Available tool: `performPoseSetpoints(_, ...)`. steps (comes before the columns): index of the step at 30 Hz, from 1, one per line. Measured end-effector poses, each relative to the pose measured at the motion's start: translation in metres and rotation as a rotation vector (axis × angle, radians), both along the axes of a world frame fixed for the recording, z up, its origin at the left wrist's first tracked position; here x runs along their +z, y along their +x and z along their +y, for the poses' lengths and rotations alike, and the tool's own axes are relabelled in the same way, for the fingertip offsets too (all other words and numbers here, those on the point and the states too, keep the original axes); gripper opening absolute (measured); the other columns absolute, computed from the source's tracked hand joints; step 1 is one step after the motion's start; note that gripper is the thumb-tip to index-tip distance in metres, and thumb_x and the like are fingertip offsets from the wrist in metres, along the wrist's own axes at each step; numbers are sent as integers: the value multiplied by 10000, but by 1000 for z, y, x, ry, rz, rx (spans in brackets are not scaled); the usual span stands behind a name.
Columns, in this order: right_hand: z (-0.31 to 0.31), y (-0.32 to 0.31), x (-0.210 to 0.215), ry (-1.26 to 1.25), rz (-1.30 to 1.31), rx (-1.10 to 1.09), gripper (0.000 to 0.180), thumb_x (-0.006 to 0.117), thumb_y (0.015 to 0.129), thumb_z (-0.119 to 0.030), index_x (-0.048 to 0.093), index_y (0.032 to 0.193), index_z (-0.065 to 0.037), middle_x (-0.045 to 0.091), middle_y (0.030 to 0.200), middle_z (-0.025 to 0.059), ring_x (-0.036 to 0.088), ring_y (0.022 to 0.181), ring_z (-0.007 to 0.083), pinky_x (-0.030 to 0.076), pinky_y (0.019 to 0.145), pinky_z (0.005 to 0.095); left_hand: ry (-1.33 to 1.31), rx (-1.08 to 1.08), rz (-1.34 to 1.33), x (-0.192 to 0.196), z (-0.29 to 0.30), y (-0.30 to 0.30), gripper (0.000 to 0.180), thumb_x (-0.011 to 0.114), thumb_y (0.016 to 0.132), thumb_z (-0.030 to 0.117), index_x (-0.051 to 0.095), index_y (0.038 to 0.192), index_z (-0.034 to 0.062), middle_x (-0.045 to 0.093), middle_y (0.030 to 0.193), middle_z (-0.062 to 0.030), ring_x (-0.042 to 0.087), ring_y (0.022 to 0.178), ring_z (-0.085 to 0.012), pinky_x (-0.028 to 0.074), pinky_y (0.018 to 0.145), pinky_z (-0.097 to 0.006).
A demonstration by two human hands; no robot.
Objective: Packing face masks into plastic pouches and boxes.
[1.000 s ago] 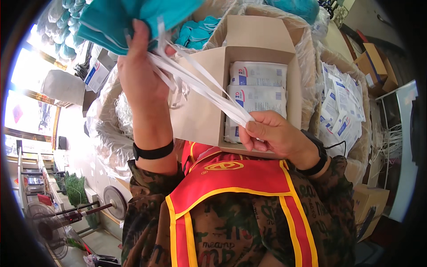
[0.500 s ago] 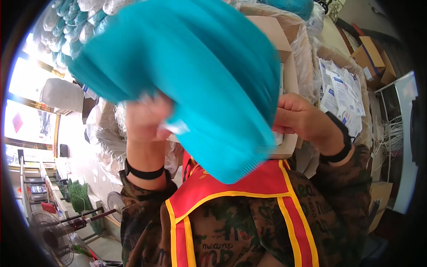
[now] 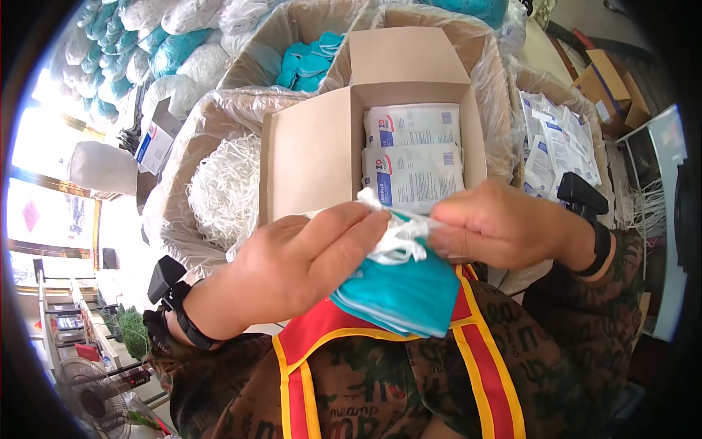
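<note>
A folded teal knitted cloth (image 3: 402, 296) hangs in front of my chest, its layers showing at the lower edge. Loops of white cord (image 3: 398, 245) lie bunched across its upper end. My left hand (image 3: 300, 256) is closed on the cloth and cord, fingers pressed together from the left. On the other side my right hand (image 3: 504, 227) pinches a strand of the cord, stretched short between the two hands. Its fingertips sit close to the cloth's top edge. The part of the cloth under my left fingers is hidden.
Just beyond my hands stands an open carton (image 3: 303, 161) holding white printed packets (image 3: 413, 175). Plastic-lined boxes surround it: white cords (image 3: 227, 190) at left, teal folded pieces (image 3: 311, 62) behind, flat white packets (image 3: 559, 146) at right. Bagged bundles (image 3: 183, 44) are piled far left.
The teal cloth, spread wide and blurred before, is now folded small and lower. White cord shows at its top. Both hands have come together, uncovering the carton.
</note>
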State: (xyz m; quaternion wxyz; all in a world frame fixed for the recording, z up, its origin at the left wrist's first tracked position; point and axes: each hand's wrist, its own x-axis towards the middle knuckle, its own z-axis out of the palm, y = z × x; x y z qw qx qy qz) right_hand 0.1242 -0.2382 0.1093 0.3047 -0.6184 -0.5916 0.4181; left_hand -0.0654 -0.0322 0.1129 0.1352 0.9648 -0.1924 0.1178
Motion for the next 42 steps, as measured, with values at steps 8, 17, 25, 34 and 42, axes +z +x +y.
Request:
performPoseSetpoints(8, -7, -19, -5, 213, -228, -29, 287, 581, 958, -246, 515, 773, -37, 570, 683, 156, 594, 619, 379, 457, 558, 444, 42, -4, -155, -16, -4, 0, 478, 729, 732, 77, 637, 1192, -18, 589, 995, -138, 665, 783, -238, 577, 628, -307)
performPoseSetpoints(17, 4, -21, -14, 262, -236, -22, 291, 557, 972, -266, 528, 784, -46, 567, 669, 159, 602, 632, 373, 461, 563, 441, 80, -34, -111, -23, -8, 11, 416, 667, 748, 117, 620, 1138, -18, 622, 948, -125, 665, 683, -217, 554, 581, -307)
performPoseSetpoints(25, -29, -11, -7, -4, -85, 3, 265, 540, 982, -247, 537, 809, -46, 554, 668, 167, 571, 614, 381, 434, 560, 443, 105, 3, -149, -32, 30, -5, 386, 705, 645, 202, 620, 983, 36, 577, 802, -68, 614, 566, -205, 520, 519, -296)
performPoseSetpoints(34, -85, 8, -20, -259, 356, -411, 272, 510, 992, -258, 557, 815, -57, 509, 662, 1, 493, 572, 113, 389, 531, 278, 258, 351, -279, -64, 98, -39, 307, 712, 693, 216, 638, 941, 50, 651, 883, -107, 649, 655, -226, 516, 536, -324)
performPoseSetpoints(42, -18, 3, -40, -93, 916, -433, 241, 530, 991, -244, 588, 859, -52, 488, 671, -33, 366, 531, 11, 296, 484, 177, 102, 8, -355, -62, 51, 0, 504, 757, 699, 194, 636, 1187, 152, 602, 924, -125, 628, 624, -190, 511, 497, -275)
